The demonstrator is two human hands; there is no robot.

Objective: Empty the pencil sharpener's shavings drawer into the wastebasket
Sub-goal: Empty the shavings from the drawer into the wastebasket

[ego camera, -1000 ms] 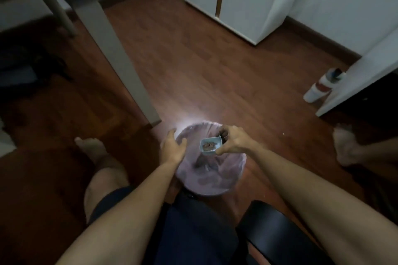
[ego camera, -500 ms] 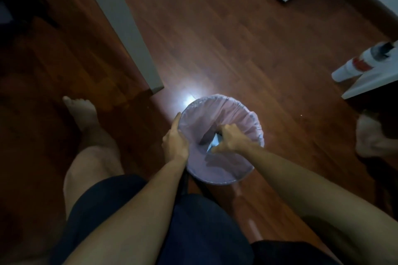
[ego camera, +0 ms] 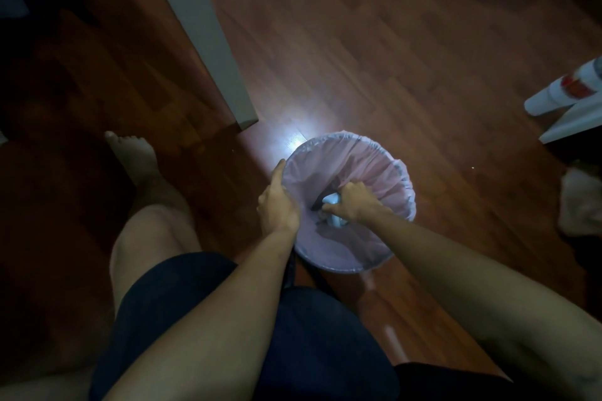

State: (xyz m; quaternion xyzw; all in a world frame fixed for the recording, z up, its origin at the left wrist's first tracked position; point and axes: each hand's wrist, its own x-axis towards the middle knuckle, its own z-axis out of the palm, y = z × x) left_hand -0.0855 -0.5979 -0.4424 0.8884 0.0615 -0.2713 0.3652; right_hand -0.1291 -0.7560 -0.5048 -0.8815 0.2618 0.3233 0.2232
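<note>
A round wastebasket (ego camera: 387, 158) lined with a pale pink bag stands on the wooden floor between my knees. My right hand (ego camera: 355, 202) is inside its mouth, shut on the small pale-blue shavings drawer (ego camera: 334, 210), which is turned over so its open side faces down into the bag. The hand hides most of the drawer. My left hand (ego camera: 277, 202) grips the basket's left rim, thumb along the edge. The shavings cannot be seen.
A grey table leg (ego camera: 208, 42) stands on the floor just left of and beyond the basket. A white and red bottle (ego camera: 560, 93) lies at the right edge by a white furniture base (ego camera: 573, 122). My bare left foot (ego camera: 133, 153) rests on the floor.
The right hand lowered the drawer from above the basket down into its mouth and tipped it over. The camera tilted further down. The left hand stays on the rim.
</note>
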